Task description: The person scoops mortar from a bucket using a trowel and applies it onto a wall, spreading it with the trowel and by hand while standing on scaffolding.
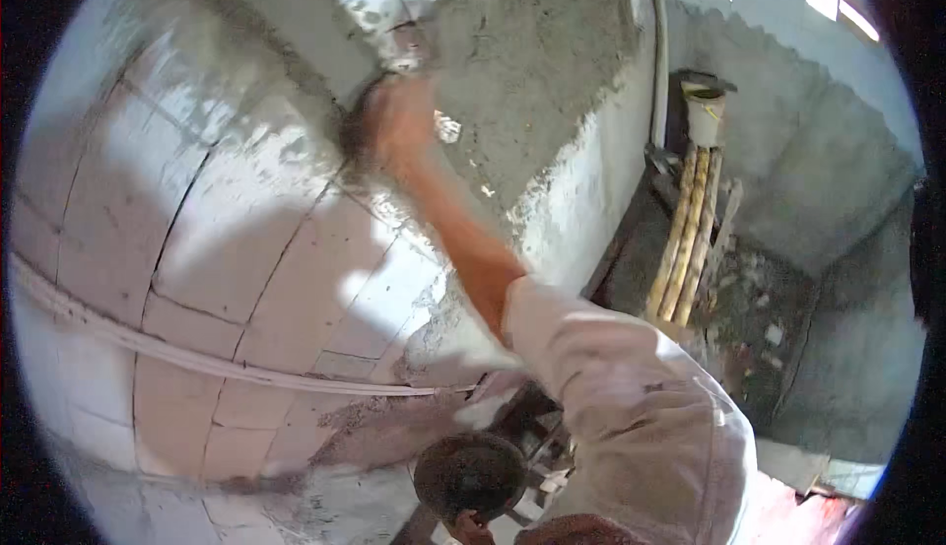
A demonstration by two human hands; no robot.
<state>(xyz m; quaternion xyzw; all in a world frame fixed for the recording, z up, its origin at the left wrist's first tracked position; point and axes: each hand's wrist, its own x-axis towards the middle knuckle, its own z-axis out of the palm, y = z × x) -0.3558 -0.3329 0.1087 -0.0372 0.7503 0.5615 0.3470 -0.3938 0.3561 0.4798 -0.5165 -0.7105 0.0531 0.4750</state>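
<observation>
My right arm, in a pale sleeve, reaches up across the wall. At its end my right hand (pixel 402 116) is smeared by motion, beside the lower edge of a band of grey plaster (pixel 296 13). A dark blurred patch lies next to its fingers; whether it is a tool or shadow I cannot tell. Low in the view, my left hand (pixel 471 527) grips the rim of a dark round bowl (pixel 469 476). What the bowl holds is too dark to make out.
Bare block wall (pixel 236 269) with dark joints fills the left, crossed by a pale pipe (pixel 256 375). More grey plaster (pixel 532 62) covers the upper middle. At the right, bamboo poles (pixel 690 235) lean near a pale bucket (pixel 706 116); rubble (pixel 759 299) lies beside them.
</observation>
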